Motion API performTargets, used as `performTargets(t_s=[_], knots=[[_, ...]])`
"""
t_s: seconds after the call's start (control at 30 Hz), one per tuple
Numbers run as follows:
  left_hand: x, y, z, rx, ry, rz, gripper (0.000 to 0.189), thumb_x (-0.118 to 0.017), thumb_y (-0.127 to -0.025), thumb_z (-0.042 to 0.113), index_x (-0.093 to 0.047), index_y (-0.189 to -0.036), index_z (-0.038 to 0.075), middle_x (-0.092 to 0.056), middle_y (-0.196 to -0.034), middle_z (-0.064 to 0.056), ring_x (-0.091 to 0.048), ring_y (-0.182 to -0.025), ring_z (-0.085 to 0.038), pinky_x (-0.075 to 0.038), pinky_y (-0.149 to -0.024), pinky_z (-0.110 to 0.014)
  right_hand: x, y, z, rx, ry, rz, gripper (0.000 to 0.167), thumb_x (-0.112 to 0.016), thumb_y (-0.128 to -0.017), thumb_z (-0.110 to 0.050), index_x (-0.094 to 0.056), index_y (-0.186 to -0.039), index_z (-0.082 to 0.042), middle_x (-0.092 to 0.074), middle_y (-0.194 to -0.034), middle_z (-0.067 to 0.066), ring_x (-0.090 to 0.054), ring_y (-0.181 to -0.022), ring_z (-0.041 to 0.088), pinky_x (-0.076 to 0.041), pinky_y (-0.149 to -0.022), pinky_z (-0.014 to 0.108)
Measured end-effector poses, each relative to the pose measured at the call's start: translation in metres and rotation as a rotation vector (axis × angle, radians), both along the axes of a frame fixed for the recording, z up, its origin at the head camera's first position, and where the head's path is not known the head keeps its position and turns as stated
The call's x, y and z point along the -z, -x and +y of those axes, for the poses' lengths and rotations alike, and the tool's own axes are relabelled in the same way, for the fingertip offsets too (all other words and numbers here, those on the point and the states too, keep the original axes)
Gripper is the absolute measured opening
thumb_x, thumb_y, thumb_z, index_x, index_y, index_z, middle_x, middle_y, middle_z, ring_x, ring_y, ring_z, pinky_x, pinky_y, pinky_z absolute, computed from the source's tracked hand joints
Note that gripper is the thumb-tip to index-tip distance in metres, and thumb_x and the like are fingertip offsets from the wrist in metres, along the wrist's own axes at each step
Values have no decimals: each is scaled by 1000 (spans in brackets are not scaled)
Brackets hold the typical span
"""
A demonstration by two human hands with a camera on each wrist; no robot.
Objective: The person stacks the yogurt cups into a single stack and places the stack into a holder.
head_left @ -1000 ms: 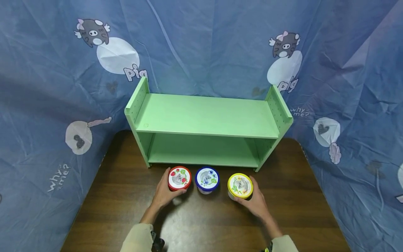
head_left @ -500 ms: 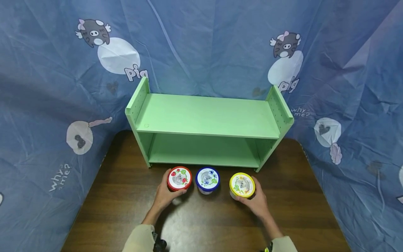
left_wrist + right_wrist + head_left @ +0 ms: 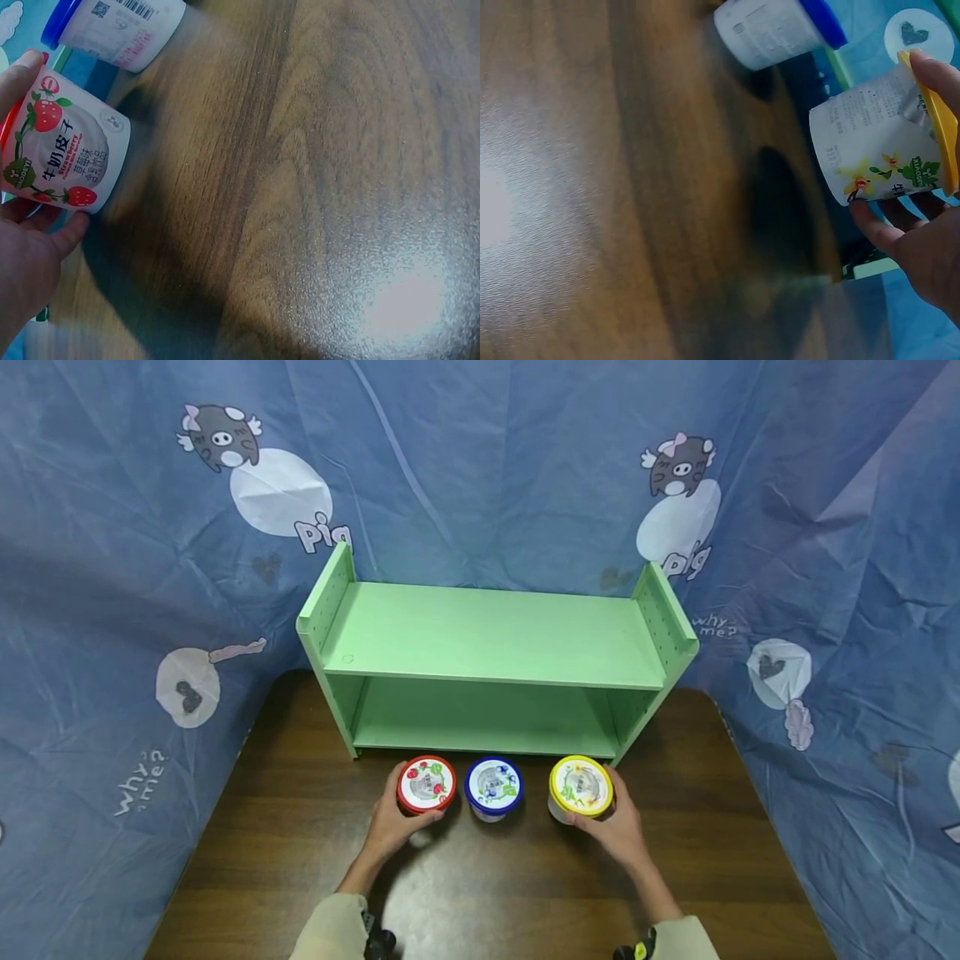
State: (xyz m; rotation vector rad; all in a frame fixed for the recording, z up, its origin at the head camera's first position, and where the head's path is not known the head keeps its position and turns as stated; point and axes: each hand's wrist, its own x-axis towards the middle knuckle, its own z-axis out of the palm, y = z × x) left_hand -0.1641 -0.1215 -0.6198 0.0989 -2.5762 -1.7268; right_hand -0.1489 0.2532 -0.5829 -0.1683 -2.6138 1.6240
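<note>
Left hand point(image 3: 392, 823) gripped red-lidded round plastic tub point(image 3: 427, 784), right hand point(image 3: 620, 828) gripped yellow-lidded round plastic tub point(image 3: 581, 785); each from outer side, prob steadier.

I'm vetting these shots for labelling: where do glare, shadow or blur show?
Head: soft glare on the dark brown wooden table; left wrist: bright glare lower right, dark shadow beside the round white red-lidded strawberry cup; right wrist: glare at left edge, blurred fine print on the round white yellow-lidded cup.
</note>
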Motion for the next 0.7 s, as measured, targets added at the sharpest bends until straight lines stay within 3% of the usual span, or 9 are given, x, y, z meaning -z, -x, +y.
performTargets(t_s=[0.47, 0.7], knots=[[4, 0, -1, 8, -8, 24, 108, -93, -67, 22, -31, -155, 8, -53, -146, -23, -54, -131, -39, -41, -107, -56, -31, 6, -5, -36, -18, 27, 105, -90, -70, -18, -30, -155, -8, -39, -157, 20, -41, -142, 36, -31, -116, 54], [4, 0, -1, 4, -13, 21, 109, -93, -67, 20, -31, -155, 8, -53, -146, -24, -53, -131, -41, -41, -108, -58, -45, 9, -11, -56, -26, -2, 106, -89, -73, -20, -27, -157, -10, -41, -155, 19, -43, -140, 34, -35, -113, 53]])
